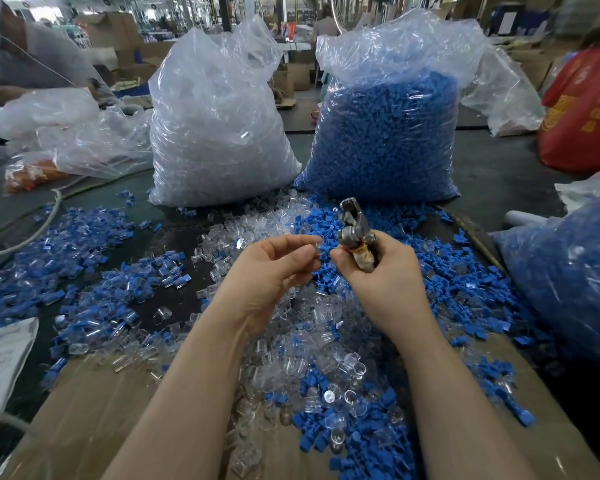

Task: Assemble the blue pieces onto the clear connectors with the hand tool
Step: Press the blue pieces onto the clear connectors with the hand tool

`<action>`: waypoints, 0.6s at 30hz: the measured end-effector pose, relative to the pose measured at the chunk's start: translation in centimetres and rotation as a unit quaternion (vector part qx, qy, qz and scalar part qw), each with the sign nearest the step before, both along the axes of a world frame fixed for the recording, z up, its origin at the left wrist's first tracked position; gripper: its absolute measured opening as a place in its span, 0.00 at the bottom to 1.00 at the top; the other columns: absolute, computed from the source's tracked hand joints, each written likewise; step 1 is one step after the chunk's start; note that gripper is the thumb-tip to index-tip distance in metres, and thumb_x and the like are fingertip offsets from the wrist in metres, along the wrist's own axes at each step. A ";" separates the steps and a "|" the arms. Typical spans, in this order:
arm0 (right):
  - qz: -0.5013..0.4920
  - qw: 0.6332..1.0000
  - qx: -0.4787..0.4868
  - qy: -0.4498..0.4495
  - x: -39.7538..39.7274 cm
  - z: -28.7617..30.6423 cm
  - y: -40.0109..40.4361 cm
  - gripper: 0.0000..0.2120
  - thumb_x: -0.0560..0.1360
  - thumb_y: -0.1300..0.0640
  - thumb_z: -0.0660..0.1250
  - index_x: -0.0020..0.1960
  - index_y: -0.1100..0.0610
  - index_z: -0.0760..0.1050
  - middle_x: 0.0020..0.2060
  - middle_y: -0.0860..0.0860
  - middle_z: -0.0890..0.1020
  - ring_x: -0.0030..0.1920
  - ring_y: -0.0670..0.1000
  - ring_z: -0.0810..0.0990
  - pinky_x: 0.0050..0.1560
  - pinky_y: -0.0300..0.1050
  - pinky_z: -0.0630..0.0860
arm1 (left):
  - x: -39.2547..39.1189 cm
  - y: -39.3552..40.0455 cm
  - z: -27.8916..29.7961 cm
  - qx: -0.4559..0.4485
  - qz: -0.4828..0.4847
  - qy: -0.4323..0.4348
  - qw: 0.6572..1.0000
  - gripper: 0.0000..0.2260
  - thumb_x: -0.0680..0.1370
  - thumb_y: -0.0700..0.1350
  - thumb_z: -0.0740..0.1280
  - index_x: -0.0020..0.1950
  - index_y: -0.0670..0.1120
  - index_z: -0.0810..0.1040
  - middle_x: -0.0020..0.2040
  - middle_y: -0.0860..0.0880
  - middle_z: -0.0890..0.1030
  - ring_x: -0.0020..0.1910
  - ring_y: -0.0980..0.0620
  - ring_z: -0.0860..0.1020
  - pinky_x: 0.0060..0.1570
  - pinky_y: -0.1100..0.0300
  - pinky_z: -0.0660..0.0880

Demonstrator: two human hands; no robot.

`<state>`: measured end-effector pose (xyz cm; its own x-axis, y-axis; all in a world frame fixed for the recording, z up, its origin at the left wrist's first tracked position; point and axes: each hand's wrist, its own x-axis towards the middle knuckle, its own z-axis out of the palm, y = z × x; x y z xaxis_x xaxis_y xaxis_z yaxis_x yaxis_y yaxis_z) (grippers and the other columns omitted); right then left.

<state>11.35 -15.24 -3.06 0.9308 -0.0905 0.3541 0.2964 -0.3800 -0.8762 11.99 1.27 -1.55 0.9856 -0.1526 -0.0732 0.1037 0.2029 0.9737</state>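
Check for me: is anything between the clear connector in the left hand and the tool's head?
Nothing visible. The left hand pinches a clear connector beside the tool held in the right hand; only open air separates them, above the loose parts.

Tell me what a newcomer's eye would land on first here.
Two big plastic sacks stand at the back of the table: the clear-connector bag on the left, the blue-piece bag beside it. In front, the left hand pinches a clear connector while the right hand grips the metal hand tool.
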 end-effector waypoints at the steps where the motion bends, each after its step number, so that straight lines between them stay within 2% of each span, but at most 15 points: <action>1: -0.001 1.000 -0.001 0.002 0.0 0.0 0.0 0.09 0.74 0.53 0.73 0.38 0.45 0.75 0.32 0.40 0.80 0.35 0.42 0.77 0.37 0.41 0.73 | -0.1 -0.1 0.0 0.009 0.006 -0.007 1.000 0.08 0.74 0.39 0.70 0.53 0.42 0.83 0.41 0.48 0.85 0.41 0.55 0.82 0.41 0.66 0.78; 4: -0.005 1.000 -0.009 0.006 0.0 0.0 0.0 0.09 0.73 0.52 0.73 0.38 0.44 0.75 0.30 0.41 0.79 0.34 0.41 0.76 0.37 0.41 0.73 | -0.2 -0.3 0.1 0.041 0.020 -0.032 0.998 0.07 0.75 0.38 0.71 0.51 0.44 0.84 0.42 0.48 0.85 0.42 0.55 0.83 0.41 0.66 0.77; 14: -0.002 1.000 -0.015 0.011 -0.1 0.1 0.0 0.09 0.74 0.54 0.73 0.39 0.44 0.75 0.33 0.43 0.80 0.36 0.42 0.78 0.38 0.40 0.73 | -0.5 -1.0 0.2 0.116 0.073 -0.085 0.987 0.05 0.75 0.36 0.72 0.49 0.43 0.84 0.42 0.46 0.86 0.43 0.53 0.85 0.41 0.67 0.78; 18: 0.000 1.000 -0.008 0.011 -0.2 0.2 0.0 0.09 0.74 0.55 0.73 0.40 0.43 0.76 0.35 0.44 0.82 0.39 0.44 0.80 0.43 0.48 0.79 | -0.5 -0.9 0.2 0.133 0.072 -0.089 0.985 0.08 0.71 0.38 0.75 0.49 0.45 0.85 0.43 0.48 0.86 0.45 0.53 0.84 0.44 0.66 0.79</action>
<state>11.18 -15.28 -2.89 0.9381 -0.0846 0.3358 0.2781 -0.3934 -0.8763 11.51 0.35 -1.32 0.9964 -0.0100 0.0838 -0.0843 -0.0610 0.9946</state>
